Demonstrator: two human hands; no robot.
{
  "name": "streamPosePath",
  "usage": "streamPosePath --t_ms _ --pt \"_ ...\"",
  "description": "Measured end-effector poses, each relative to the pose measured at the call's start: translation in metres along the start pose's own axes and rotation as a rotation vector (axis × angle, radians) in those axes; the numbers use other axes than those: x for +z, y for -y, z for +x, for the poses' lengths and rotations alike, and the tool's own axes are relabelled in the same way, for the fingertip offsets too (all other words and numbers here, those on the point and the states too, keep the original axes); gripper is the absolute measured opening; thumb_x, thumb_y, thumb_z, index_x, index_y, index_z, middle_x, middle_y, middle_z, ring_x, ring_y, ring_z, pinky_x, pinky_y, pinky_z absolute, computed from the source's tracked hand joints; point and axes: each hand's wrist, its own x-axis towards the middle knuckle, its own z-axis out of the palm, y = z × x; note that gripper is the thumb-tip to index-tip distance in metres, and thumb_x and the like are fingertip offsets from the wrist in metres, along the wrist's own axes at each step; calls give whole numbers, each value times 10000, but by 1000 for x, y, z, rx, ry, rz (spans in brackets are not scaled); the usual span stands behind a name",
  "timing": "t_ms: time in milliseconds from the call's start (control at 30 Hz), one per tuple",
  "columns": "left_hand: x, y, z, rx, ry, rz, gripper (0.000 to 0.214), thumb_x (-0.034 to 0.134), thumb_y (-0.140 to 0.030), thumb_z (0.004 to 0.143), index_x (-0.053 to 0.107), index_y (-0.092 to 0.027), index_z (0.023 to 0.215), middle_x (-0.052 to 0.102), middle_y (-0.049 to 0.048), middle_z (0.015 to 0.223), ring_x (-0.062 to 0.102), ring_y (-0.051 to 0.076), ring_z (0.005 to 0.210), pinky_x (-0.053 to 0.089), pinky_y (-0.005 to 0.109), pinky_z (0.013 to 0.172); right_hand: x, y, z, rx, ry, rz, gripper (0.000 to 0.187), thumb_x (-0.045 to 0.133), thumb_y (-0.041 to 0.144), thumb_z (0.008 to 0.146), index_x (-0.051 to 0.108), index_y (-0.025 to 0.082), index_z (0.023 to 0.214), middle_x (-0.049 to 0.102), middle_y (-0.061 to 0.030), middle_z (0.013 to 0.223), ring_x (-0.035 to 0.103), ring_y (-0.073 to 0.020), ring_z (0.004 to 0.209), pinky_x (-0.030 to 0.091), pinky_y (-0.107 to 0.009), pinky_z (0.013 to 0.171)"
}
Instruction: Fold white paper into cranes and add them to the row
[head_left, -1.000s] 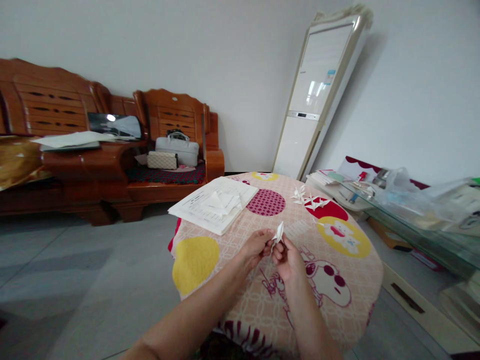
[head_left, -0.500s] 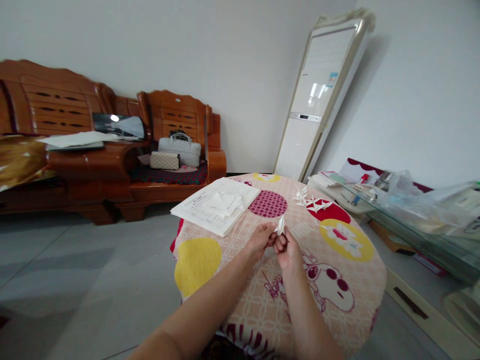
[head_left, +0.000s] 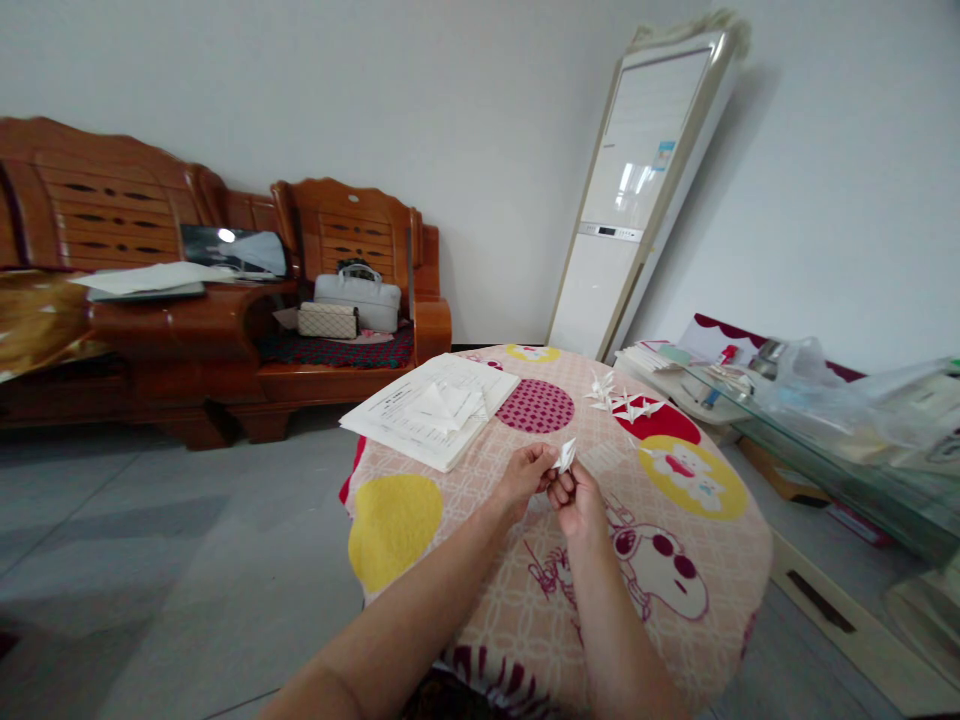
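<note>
Between my two hands, just above the round table, is a small folded white paper crane [head_left: 566,456]. My left hand [head_left: 531,472] pinches it from the left with closed fingers. My right hand [head_left: 573,494] grips its lower right side, fingers curled under it. Farther back on the table lies a cluster of several white paper cranes [head_left: 637,409]. To the left rests a stack of printed papers [head_left: 405,425], with small folded white sheets [head_left: 448,405] on top. A patterned pink cloth [head_left: 480,600] covers the table.
Close to the table on the right stands a glass-topped cabinet [head_left: 817,490] loaded with papers and a plastic bag [head_left: 806,375]. Wooden seats [head_left: 431,325] line the back wall, with bags [head_left: 360,300] on one. A tall air conditioner [head_left: 630,190] fills the corner.
The paper crane has turned a little in my fingers, its upper tip now leaning to the right. Both hands keep their hold in nearly the same spot.
</note>
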Motion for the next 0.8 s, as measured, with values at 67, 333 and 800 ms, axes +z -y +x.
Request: streamPosePath --t_ms 67,333,800 --pt "-1 0 0 -4 -12 13 426 705 -507 716 507 -141 627 442 -50 489 325 33 408 207 198 426 0 0 0 -3 -12 6 441 638 422 759 333 215 517 285 112 382 222 -38 293 179 -202 312" --pt "1 -3 0 -31 -31 2 408 694 -478 733 496 -141 616 435 -55 496 334 29 405 216 193 426 -1 0 -1 -19 -39 14 432 661 416 753 336 219 548 277 120 390 219 -39 294 171 -198 316" --pt "-1 -6 -2 -10 16 0 409 712 -462 707 460 -155 611 408 -64 486 309 30 408 207 193 423 1 3 -5 11 -55 91 415 707 373 719 359 210 562 284 127 396 229 -31 303 173 -182 311"
